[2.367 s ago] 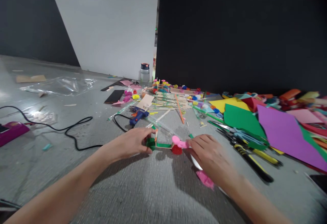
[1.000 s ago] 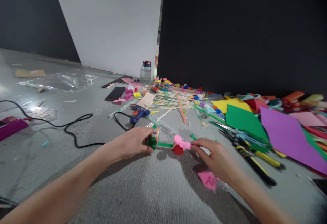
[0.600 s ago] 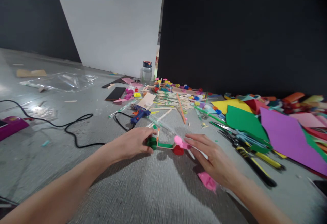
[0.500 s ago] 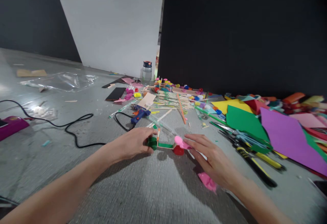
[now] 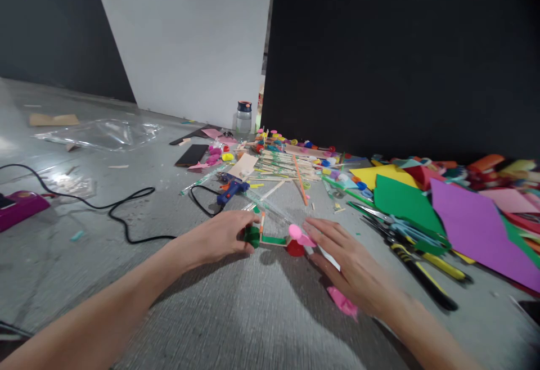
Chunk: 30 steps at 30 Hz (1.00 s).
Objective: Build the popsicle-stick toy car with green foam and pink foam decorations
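On the grey surface in front of me stands a small craft model (image 5: 274,240) made of flat sticks with a green strip along its base. A green bottle cap (image 5: 252,237) is at its left end, and my left hand (image 5: 225,234) pinches it between thumb and fingers. At the other end are a red cap (image 5: 295,248) and a pink propeller (image 5: 295,231). My right hand (image 5: 343,252) is beside the propeller, its fingers stretched and apart around a blade tip; whether it touches the blade is unclear. Under that hand lies a crumpled pink piece (image 5: 342,301).
A blue glue gun (image 5: 232,190) with a black cable lies just beyond the model. Scissors (image 5: 405,229) and yellow-black pliers (image 5: 422,274) lie on the right near coloured sheets (image 5: 476,224). Sticks (image 5: 287,165) and caps are heaped behind; a bottle (image 5: 243,117) stands farther back.
My right hand's fingers have shifted slightly by the propeller, whose blades look a little turned. My left hand stays on the green cap.
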Each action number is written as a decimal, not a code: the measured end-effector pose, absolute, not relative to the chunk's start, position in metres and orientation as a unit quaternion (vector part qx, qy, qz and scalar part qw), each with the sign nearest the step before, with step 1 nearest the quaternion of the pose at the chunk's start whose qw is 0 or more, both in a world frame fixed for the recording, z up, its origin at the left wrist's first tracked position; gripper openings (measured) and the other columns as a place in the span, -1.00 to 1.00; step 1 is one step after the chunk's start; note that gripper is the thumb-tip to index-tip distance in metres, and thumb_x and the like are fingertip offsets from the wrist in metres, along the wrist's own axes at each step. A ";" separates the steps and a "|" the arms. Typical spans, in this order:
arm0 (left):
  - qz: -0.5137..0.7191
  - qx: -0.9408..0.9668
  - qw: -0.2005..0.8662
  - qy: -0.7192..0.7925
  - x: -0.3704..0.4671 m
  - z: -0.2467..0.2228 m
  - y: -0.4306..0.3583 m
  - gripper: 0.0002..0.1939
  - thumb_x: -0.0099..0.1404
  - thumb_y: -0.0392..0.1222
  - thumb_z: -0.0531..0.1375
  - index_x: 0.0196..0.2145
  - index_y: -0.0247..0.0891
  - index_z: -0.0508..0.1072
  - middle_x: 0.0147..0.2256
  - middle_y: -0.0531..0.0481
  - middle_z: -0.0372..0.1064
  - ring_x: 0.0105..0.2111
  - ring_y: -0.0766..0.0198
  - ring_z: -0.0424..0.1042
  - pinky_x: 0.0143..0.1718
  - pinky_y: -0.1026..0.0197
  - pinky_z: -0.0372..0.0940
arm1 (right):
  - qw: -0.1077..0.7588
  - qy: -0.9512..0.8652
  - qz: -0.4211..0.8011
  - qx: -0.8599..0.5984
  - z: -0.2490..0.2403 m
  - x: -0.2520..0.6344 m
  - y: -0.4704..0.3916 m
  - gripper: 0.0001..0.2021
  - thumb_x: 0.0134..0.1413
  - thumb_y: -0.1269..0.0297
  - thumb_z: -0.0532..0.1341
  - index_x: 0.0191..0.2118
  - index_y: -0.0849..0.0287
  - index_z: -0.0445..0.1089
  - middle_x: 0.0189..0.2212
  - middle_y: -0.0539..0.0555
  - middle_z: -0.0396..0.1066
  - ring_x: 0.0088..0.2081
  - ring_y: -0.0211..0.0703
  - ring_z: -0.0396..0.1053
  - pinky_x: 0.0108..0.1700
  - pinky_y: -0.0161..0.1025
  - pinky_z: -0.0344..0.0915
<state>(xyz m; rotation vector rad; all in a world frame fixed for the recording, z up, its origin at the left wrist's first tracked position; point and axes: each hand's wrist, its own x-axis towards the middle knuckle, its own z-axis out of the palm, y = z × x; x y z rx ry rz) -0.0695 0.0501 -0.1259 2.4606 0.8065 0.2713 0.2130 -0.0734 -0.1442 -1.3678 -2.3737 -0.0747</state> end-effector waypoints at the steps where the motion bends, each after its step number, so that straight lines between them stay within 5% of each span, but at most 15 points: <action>1: 0.102 0.912 0.264 0.298 -0.069 -0.126 0.050 -0.71 0.14 -0.21 0.28 -0.14 -0.20 0.42 -0.17 -0.03 0.45 -0.22 0.13 0.36 -0.18 0.13 0.17 | 0.199 -0.849 -0.027 -0.489 -0.144 0.213 -0.074 -0.62 0.48 0.29 -0.01 0.32 0.16 0.17 0.32 0.23 0.12 0.32 0.10 0.05 0.29 0.23 0.17; 12: 0.109 0.914 0.255 0.295 -0.068 -0.127 0.048 -0.74 0.14 -0.22 0.27 -0.17 -0.19 0.42 -0.18 -0.01 0.45 -0.20 0.11 0.38 -0.16 0.12 0.19 | 0.208 -0.847 -0.037 -0.487 -0.142 0.213 -0.075 -0.70 0.47 0.30 0.02 0.22 0.13 0.25 0.31 0.21 0.11 0.31 0.10 0.05 0.27 0.22 0.20; 19: 0.130 0.902 0.248 0.329 -0.060 -0.139 0.045 -0.48 0.18 -0.17 0.29 0.10 -0.21 0.38 0.06 -0.17 0.44 0.04 -0.05 0.38 0.07 -0.05 0.20 | 0.238 -0.833 -0.071 -0.494 -0.140 0.223 -0.075 -0.71 0.48 0.31 0.01 0.20 0.16 0.26 0.27 0.26 0.17 0.28 0.13 0.11 0.23 0.27 0.21; 30: 0.152 0.903 0.230 0.329 -0.054 -0.142 0.041 -0.49 0.20 -0.19 0.31 0.11 -0.25 0.38 0.02 -0.16 0.46 -0.01 -0.01 0.42 0.05 -0.04 0.26 | 0.236 -0.843 -0.074 -0.478 -0.147 0.224 -0.076 -0.73 0.46 0.36 0.04 0.15 0.21 0.34 0.25 0.26 0.21 0.26 0.14 0.12 0.23 0.24 0.23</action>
